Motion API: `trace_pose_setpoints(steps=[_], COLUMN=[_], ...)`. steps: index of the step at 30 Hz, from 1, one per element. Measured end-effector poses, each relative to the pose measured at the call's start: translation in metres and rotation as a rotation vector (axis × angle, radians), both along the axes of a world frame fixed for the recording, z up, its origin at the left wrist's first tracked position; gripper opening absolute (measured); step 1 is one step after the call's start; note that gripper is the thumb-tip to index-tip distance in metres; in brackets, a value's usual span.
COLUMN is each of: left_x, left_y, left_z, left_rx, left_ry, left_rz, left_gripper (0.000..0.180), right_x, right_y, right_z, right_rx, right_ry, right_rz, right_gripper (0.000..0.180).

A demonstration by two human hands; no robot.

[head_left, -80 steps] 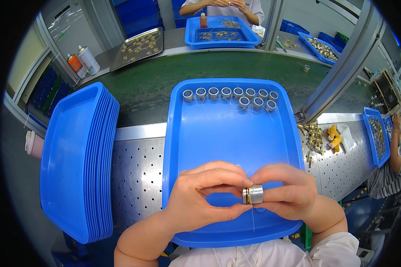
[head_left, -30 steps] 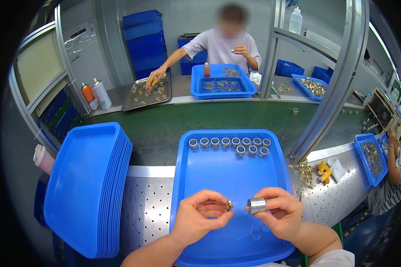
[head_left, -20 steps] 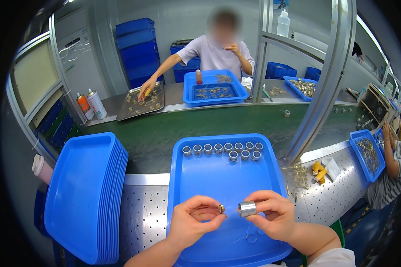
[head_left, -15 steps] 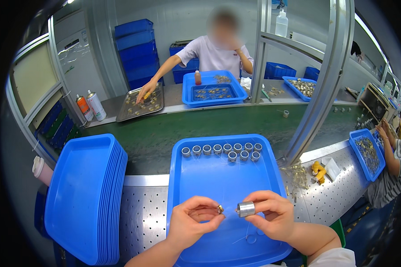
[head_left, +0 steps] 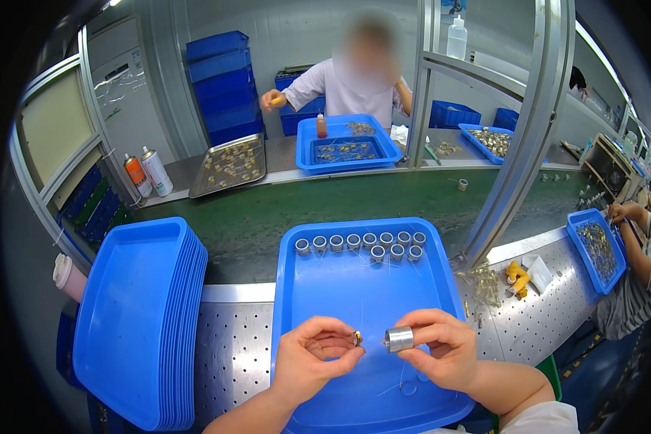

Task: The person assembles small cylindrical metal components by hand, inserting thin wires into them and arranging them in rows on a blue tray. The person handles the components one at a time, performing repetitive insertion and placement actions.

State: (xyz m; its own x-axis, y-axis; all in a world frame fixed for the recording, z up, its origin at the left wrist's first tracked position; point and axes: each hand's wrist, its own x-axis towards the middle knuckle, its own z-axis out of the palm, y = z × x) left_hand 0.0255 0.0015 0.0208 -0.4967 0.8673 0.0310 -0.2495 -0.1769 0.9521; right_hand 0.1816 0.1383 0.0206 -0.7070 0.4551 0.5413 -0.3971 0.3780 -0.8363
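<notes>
Since half a second ago: hands barely shifted, parts still held apart; the person across the belt has lifted a hand from the metal tray up to chest height.

Head view, lower centre of frame. Left hand (head_left: 312,359) closed in a pinch on a small brass-coloured part (head_left: 356,338), held at the fingertips. Right hand (head_left: 441,349) closed around a short silver metal cylinder (head_left: 398,338), lying sideways, open end toward the left hand. The two parts sit near each other, a small gap between, not touching. Both hover over the near half of the blue tray (head_left: 340,289).

Centre of frame: row of silver rings (head_left: 359,244) standing along the tray's far edge, a few more just in front at the right end.

Left of frame: stack of blue trays (head_left: 134,318) on the perforated metal bench (head_left: 231,347).

Upper centre: green belt (head_left: 267,217) beyond the tray; another person's hand (head_left: 271,100) raised, behind a second blue tray (head_left: 347,148) and a metal tray (head_left: 228,165) of small parts. Spray cans (head_left: 148,172) at upper left.

Right edge: a third person's arm over a small blue tray (head_left: 593,246).
</notes>
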Motion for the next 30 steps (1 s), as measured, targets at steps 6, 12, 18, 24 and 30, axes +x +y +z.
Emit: trace_pose_setpoints(steps=[6,12,18,24,30], left_x=[-0.0002,0.0004,0.0013,-0.0009,-0.0003], left_y=[0.0,0.0004,-0.0002,0.0037,0.004], left_z=[-0.0012,0.0011,0.002,0.0017,-0.0027], left_rx=[0.021,0.006,-0.025,-0.036,-0.033], left_ry=[-0.015,-0.006,0.0,-0.008,-0.031], left_rz=[-0.009,0.003,0.015,0.022,0.018], left_gripper=[0.032,0.031,0.031,0.031,0.03], right_x=[-0.0004,-0.0009,0.0004,-0.0031,-0.0027], right_y=[0.0004,0.0003,-0.0014,0.0033,0.0035], right_z=[-0.0001,0.0002,-0.0027,-0.0001,-0.0019], right_rx=[0.003,0.006,-0.04,-0.056,-0.058], right_ry=[0.009,0.008,0.01,0.003,0.0], right_rz=[0.007,0.006,0.016,0.018,0.02], right_gripper=[0.021,0.021,0.02,0.019,0.019])
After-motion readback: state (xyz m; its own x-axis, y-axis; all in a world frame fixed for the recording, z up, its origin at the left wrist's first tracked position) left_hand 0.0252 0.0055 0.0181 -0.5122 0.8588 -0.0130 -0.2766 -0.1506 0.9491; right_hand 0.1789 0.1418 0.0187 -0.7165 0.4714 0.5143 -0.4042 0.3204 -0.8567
